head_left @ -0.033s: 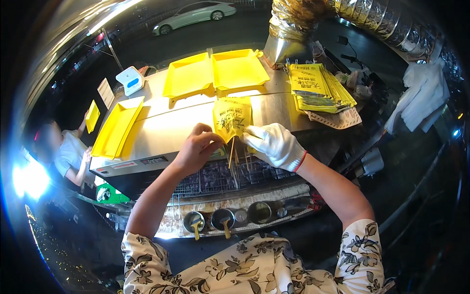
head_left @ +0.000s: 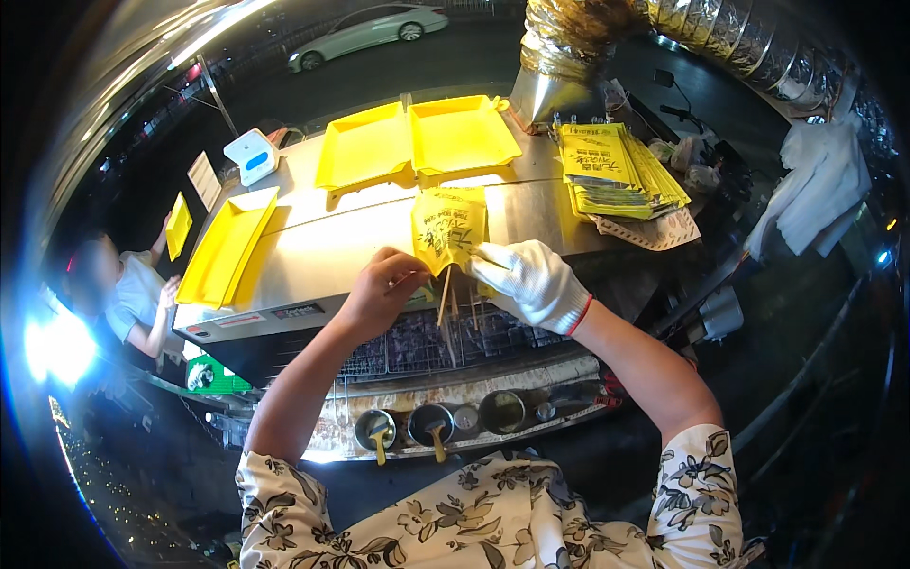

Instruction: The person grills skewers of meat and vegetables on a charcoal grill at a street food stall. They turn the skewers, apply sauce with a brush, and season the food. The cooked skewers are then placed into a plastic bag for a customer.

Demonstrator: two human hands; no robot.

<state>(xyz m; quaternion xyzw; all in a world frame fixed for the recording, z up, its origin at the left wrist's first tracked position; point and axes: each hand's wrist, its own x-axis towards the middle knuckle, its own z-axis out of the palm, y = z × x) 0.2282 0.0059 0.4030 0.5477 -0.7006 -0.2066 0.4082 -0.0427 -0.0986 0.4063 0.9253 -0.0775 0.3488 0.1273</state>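
A yellow printed paper bag [head_left: 449,225] lies on the steel counter, its mouth toward me. Several thin wooden skewers [head_left: 444,299] stick out of the mouth; what they carry is hidden inside. My bare left hand [head_left: 384,289] pinches the lower left edge of the bag, thumb and fingers together. On the other side, my right hand [head_left: 534,282], in a white knit glove with a red cuff edge, grips the bag's lower right corner. Below both hands runs a dark wire grill [head_left: 417,346].
Two yellow trays [head_left: 464,142] sit at the back, another yellow tray [head_left: 226,251] at the left. A stack of yellow bags [head_left: 621,171] lies at right. Metal pots [head_left: 502,412] and brushes [head_left: 379,444] line the front shelf [head_left: 332,408]. A person [head_left: 137,308] stands left.
The white car beyond the counter has shifted slightly left. My hands and the bag stay almost in place; the skewer ends have tilted a little to the left.
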